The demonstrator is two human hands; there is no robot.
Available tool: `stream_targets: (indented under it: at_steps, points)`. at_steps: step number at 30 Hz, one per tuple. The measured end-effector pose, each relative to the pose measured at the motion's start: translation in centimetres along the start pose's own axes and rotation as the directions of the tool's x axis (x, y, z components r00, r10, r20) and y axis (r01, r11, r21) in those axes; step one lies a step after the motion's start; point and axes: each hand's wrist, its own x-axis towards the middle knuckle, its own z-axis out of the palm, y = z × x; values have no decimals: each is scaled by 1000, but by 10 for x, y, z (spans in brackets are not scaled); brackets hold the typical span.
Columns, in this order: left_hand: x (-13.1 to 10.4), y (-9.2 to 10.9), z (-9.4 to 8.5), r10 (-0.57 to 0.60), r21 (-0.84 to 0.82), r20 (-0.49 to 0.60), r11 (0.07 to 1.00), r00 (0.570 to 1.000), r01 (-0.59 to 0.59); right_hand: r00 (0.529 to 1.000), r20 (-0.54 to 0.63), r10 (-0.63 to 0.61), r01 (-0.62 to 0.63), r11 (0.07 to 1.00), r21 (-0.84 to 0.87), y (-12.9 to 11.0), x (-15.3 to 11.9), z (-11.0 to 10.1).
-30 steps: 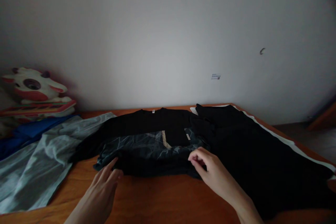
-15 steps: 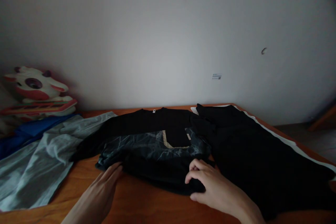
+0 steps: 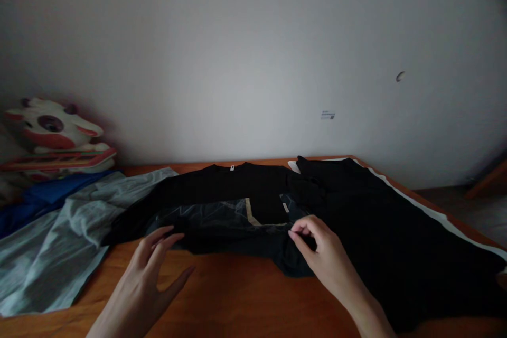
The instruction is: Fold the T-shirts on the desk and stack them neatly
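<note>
A black garment with a dark marbled panel (image 3: 214, 215) and a cream-edged shape lies across the middle of the wooden surface, a small white label at its neckline. My right hand (image 3: 315, 243) pinches the near right part of its cloth between thumb and fingers. On the left, my left hand (image 3: 152, 269) is beside the near left edge, its fingers and thumb spread, with nothing held. The near hem is raised and bunched toward my right hand.
A grey cloth (image 3: 59, 243) and a blue cloth (image 3: 51, 193) lie at left, below a cow-shaped toy keyboard (image 3: 59, 137). More black clothing (image 3: 388, 237) covers the right side over white fabric. A pale wall (image 3: 245, 63) stands behind.
My right hand has closed on the cloth and moved slightly up, and the near hem has shifted away from me. My left hand has spread its fingers and moved left.
</note>
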Motion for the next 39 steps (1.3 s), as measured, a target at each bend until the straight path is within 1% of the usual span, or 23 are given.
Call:
stream_targets:
  at_steps: [1, 2, 3, 4, 5, 7, 9, 11, 12, 13, 14, 15, 18, 20, 24, 28, 31, 34, 36, 39]
  points:
    - [0, -2, 3, 11, 20, -12, 1000, 1000, -11, 999, -46, -18, 15, 998, -68, 1, 1, 4]
    - [0, -3, 5, 26, 39, -10, 999, 1000, -25, 999, -45, -22, 17, 993, -116, 1, 2, 7]
    - [-1, -4, 6, 38, 54, 13, 998, 999, -39, 1000, 4, -5, 5, 991, -131, 1, 1, 8]
    - [-1, -4, 6, 45, 63, 55, 997, 997, -49, 996, 89, 30, -20, 993, -112, -1, 0, 8]
    - [-1, -3, 5, 50, 64, 106, 996, 993, -57, 980, 190, 68, -56, 996, -70, -4, -2, 7]
    - [-1, -1, 3, 39, 54, 208, 997, 977, -51, 920, 367, 135, -150, 989, 13, -11, -8, 1]
    - [-2, 1, 0, -3, 46, 282, 999, 959, -10, 852, 487, 195, -244, 969, 38, -20, -15, -5]
    - [-3, 3, 0, -58, 32, 336, 998, 940, 51, 758, 607, 240, -323, 946, 29, -28, -23, -10]
    - [-4, 3, 1, -82, 20, 361, 997, 929, 80, 711, 660, 243, -345, 938, 26, -31, -26, -11]
    - [-4, 4, 2, -89, 3, 372, 996, 924, 95, 676, 699, 233, -347, 937, 23, -34, -29, -12]
    - [-4, 4, 3, -74, -14, 368, 996, 927, 85, 665, 715, 217, -327, 945, 18, -36, -30, -12]
    - [-4, 4, 5, -39, -24, 350, 998, 936, 51, 678, 709, 195, -286, 958, 10, -38, -32, -12]
    - [-4, 1, 12, 100, 21, 258, 994, 961, -109, 768, 629, 121, -148, 989, -10, -40, -31, -10]
    - [-6, -2, 17, 145, 74, 230, 983, 962, -166, 810, 577, 104, -114, 993, -20, -38, -30, -7]
    - [-10, -8, 23, 156, 84, 219, 981, 963, -178, 879, 464, 111, -46, 988, -150, -25, -26, 6]
    - [-13, -8, 23, 173, 54, 221, 981, 960, -189, 944, 330, 22, 84, 949, -303, -11, -21, 21]
    - [-15, -8, 24, 201, 73, 218, 972, 955, -222, 965, 258, -47, 144, 917, -373, -4, -14, 28]
    - [-15, -10, 25, 243, 97, 207, 959, 948, -267, 970, 235, -66, 155, 910, -384, -1, -8, 26]
    - [-12, -10, 24, 253, 100, 190, 956, 949, -275, 972, 223, -69, 144, 930, -338, 0, -5, 22]
    - [-5, -6, 18, 242, 90, 141, 963, 960, -256, 981, 162, -102, 131, 975, -179, 1, -3, 15]
